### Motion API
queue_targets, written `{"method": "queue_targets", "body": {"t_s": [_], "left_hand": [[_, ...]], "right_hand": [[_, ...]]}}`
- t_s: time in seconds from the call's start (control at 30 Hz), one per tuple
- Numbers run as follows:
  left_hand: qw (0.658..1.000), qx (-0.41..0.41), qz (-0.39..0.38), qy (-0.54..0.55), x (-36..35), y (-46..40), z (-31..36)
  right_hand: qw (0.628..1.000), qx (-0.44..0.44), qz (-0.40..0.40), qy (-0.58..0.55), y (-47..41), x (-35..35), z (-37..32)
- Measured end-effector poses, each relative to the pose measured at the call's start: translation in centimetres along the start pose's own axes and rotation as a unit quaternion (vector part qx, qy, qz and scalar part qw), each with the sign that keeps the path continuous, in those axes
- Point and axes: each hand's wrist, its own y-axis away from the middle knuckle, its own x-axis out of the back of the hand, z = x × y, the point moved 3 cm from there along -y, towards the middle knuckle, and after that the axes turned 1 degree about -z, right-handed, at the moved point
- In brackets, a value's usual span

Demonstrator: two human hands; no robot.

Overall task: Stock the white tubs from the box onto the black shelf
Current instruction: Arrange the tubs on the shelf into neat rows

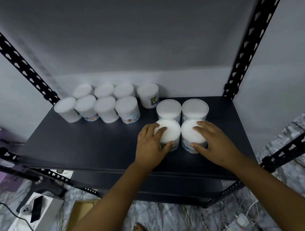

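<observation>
Shelving of black metal fills the frame, its slotted uprights rising against a grey wall, as a person stocks white tubs on its flat top board. Nine tubs stand upright in a cluster at the back left, arranged in two rows, some showing printed labels. Two more tubs stand side by side toward the right, just behind the pair being handled. The left hand grips the left front tub, fingers curled over its lid and thumb pressed to its near side. The right hand grips the right front tub the same way, fingers across the lid and thumb against the wall. Both held tubs rest on the shelf board, just beside each other and near the front edge. Below, on a marbled floor, a cardboard box shows its open corner beneath the left forearm; whether it holds more tubs cannot be told. A white carton with a dark device on it lies at lower left, crossed by a black cable. White cables and a power strip lie at lower right, and a bare foot shows at the bottom edge.
</observation>
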Motion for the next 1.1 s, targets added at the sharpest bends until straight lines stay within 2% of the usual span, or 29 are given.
{"method": "queue_targets", "body": {"t_s": [0.43, 1.1], "left_hand": [[0.999, -0.025, -0.025, 0.021, 0.14, 0.37, -0.2], [0.999, -0.015, -0.029, 0.042, 0.15, 0.56, -0.36]], "right_hand": [[1.0, -0.003, -0.006, 0.015, 0.03, 0.21, -0.17], [1.0, 0.001, -0.005, 0.01, 0.11, 0.3, -0.13]]}}
